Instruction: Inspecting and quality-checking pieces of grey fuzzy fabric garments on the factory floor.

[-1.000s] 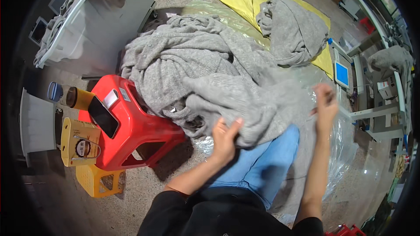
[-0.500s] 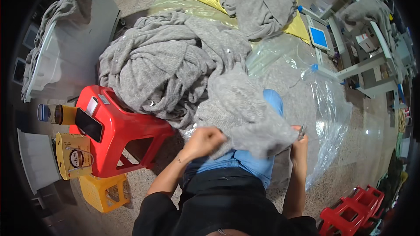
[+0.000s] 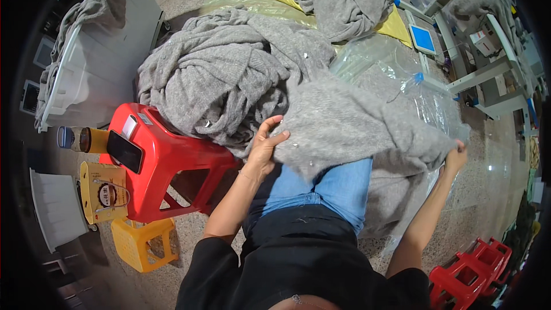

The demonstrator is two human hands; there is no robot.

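Note:
Across my lap and knees a grey knit garment [image 3: 344, 129] is stretched out sideways. My left hand [image 3: 265, 148] pinches its left edge between thumb and fingers. Out to the right, my right hand [image 3: 456, 158] is closed round the garment's far right end, arm extended. Whether the right hand also has a small metal tool in it is hidden now. Just beyond my left hand lies a big heap of grey knitwear [image 3: 212, 80], with small pale tags or scraps on it.
At left, a red stool [image 3: 163, 181] bears a phone [image 3: 124, 152] and a bottle. A paper bag, yellow stool [image 3: 135, 250] and white bin [image 3: 97, 63] stand nearby. More knitwear [image 3: 344, 3] lies on yellow sheeting ahead. Metal frames [image 3: 482, 83] and red stools [image 3: 470, 275] are at right.
My right hand has swung outward to the right, drawing the garment out flat. My left hand has moved up onto its left edge. The metal snips seen in the right hand are no longer visible.

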